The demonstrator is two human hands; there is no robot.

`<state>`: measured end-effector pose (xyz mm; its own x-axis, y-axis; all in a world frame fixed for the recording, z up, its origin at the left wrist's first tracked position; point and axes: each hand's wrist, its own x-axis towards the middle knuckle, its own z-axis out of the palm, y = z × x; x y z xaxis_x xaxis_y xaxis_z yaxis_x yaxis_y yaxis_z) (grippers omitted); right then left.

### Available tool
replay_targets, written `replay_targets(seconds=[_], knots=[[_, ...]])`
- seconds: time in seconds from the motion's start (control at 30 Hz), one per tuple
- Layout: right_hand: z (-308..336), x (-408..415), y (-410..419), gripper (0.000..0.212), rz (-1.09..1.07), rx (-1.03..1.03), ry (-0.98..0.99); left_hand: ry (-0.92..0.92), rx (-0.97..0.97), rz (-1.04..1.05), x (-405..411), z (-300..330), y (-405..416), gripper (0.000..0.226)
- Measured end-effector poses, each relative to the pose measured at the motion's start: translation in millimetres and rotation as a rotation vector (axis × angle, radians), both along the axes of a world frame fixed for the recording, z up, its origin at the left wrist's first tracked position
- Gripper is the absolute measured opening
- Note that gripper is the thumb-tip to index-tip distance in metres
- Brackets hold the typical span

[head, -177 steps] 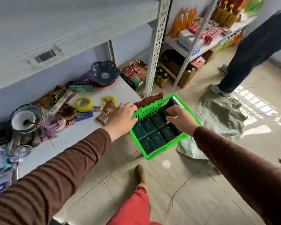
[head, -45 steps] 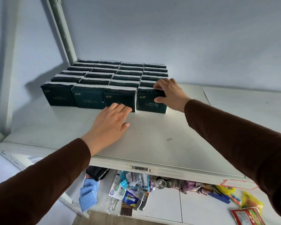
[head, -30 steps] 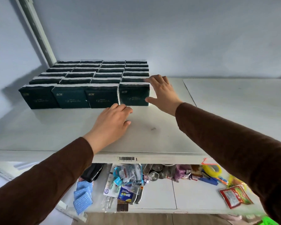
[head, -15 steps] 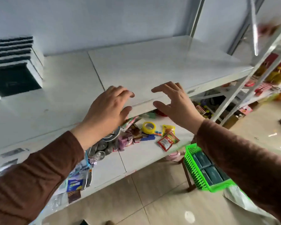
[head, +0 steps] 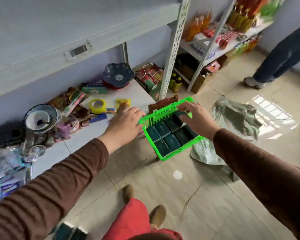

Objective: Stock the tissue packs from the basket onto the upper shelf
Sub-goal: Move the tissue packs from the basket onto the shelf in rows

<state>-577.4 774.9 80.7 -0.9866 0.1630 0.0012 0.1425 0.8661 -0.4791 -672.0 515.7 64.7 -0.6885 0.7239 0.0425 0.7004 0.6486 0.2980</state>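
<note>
Taking the green basket (head: 164,115) as the landmark: to its left lies the lower shelf (head: 59,149), strewn with a yellow tape roll (head: 97,105), a jar (head: 40,118) and loose packets. Above that, the front lip of the upper shelf (head: 42,54) runs across, carrying a barcode label; its top is not visible from here. The left hand (head: 124,125) hovers at the basket's left wall with fingers loosely extended, holding nothing. Inside the basket sit the dark green tissue packs (head: 170,134), laid flat in rows. The right hand (head: 196,118) reaches over the basket's right half, fingers spread and gripping nothing. To the basket's right lies a crumpled sack (head: 235,118) on the floor tiles.

The step in hand looks like a reach for another load. The next move likely calls for both hands to drop into the basket, close on several packs together, and carry them up to the upper shelf.
</note>
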Motion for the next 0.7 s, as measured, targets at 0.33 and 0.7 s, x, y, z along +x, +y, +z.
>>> replay_targets(seconds=[0.33,0.7], knots=[[-150.6,-1.6,131.0,0.038,-0.386,-0.148,-0.291,-0.305,-0.183,-0.097,-46.5,-139.6,163.7,0.040],[-301.1,-32.1,232.7,0.050,-0.532,-0.113,-0.627,-0.422,-0.381,-0.125,-109.4,-289.3,308.1,0.048]])
